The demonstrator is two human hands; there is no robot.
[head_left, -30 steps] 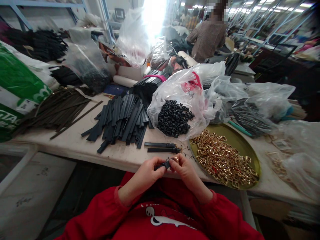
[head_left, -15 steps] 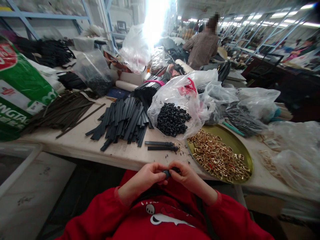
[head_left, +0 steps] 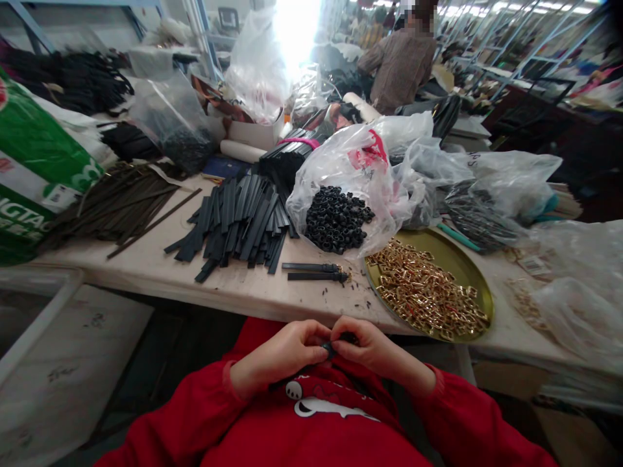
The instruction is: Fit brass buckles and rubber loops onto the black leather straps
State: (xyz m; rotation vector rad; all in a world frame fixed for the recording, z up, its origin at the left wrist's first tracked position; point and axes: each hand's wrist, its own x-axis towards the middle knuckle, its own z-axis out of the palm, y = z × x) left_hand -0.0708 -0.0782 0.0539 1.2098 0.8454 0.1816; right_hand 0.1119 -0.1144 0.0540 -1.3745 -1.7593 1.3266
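My left hand [head_left: 287, 350] and my right hand [head_left: 367, 347] meet in front of my chest, below the table edge, fingers pinched together on a small black strap piece [head_left: 332, 346]. Most of the piece is hidden by the fingers. Two finished black straps [head_left: 314, 272] with metal ends lie on the table just beyond my hands. A round gold tray [head_left: 462, 266] heaped with gold buckles [head_left: 428, 295] sits to the right. An open plastic bag holds black loops [head_left: 337, 220]. A pile of cut black strips [head_left: 238, 224] lies left of centre.
A green and white sack [head_left: 34, 162] stands at the far left beside brown strips [head_left: 117, 204]. Clear plastic bags [head_left: 506, 188] cover the right side. A person in a brown top [head_left: 402, 61] stands at the far end. A white bin [head_left: 53, 363] sits below left.
Both hands have dropped from the table edge down toward my chest, still pinched on the strap piece. The gold buckle seen between the fingers a second ago no longer shows.
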